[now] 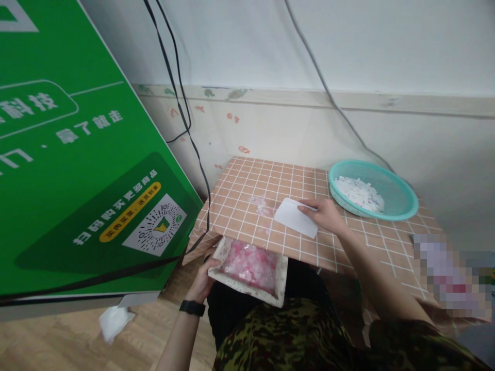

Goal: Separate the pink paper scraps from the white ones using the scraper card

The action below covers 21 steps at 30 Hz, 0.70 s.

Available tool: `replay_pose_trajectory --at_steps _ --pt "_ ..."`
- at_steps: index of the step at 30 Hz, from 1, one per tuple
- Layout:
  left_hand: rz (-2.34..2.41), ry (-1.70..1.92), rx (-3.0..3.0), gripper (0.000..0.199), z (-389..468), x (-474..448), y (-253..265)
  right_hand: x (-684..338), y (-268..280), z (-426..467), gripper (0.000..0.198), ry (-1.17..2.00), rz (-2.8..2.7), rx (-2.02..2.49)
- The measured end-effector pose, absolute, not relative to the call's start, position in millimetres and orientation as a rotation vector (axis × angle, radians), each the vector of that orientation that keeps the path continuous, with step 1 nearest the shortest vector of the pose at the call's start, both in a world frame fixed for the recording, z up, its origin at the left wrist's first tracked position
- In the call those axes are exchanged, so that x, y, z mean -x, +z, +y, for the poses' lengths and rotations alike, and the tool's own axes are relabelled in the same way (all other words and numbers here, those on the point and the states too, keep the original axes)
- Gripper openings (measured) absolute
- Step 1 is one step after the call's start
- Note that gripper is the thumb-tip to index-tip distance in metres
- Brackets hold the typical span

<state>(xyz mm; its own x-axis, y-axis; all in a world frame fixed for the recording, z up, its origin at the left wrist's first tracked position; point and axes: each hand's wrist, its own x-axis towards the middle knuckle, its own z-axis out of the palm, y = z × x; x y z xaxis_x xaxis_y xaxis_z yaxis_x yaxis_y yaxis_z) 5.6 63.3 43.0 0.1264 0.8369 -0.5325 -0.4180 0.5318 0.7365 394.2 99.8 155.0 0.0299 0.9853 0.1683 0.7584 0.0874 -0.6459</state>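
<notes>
At the table's front edge, my left hand grips the left side of a shallow box with a pale, speckled rim. The box is tilted and holds many pink and white bits with a shiny, plastic-like look. My right hand pinches a flat white scraper-like card between thumb and fingers, low over the table. Just left of the card, some pinkish-white bits lie scattered on the tabletop. The far fingers of my left hand are hidden by the box.
A turquoise mesh basket with white pieces stands at the right on the checked tabletop. A blurred-out item lies at the right edge. The green cabinet fills the left side. A black cable hangs by the table's left corner.
</notes>
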Motion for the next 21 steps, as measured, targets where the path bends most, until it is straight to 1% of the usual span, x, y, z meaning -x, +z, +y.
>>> replay_pose_trajectory --at_steps 5,10,15,18,20,21 --pt "0.993 0.921 -0.514 0.042 63 -3 37 -383 144 91 0.034 0.605 -1.760 1.664" --pt "1.031 0.913 -0.484 0.043 64 -2 37 -370 138 88 0.034 0.547 -1.662 1.722" --pt "0.988 0.951 -0.487 0.043 64 -3 41 -334 142 81 0.033 0.780 -1.803 1.540" --pt "1.016 0.934 -0.476 0.041 64 -3 41 -333 147 85 0.033 0.902 -1.840 1.446" --pt "1.039 0.944 -0.478 0.042 64 -3 41 -352 149 94 0.035 0.826 -1.755 1.490" --pt "1.053 0.959 -0.480 0.044 64 -3 42 -364 149 101 0.035 0.718 -1.676 1.551"
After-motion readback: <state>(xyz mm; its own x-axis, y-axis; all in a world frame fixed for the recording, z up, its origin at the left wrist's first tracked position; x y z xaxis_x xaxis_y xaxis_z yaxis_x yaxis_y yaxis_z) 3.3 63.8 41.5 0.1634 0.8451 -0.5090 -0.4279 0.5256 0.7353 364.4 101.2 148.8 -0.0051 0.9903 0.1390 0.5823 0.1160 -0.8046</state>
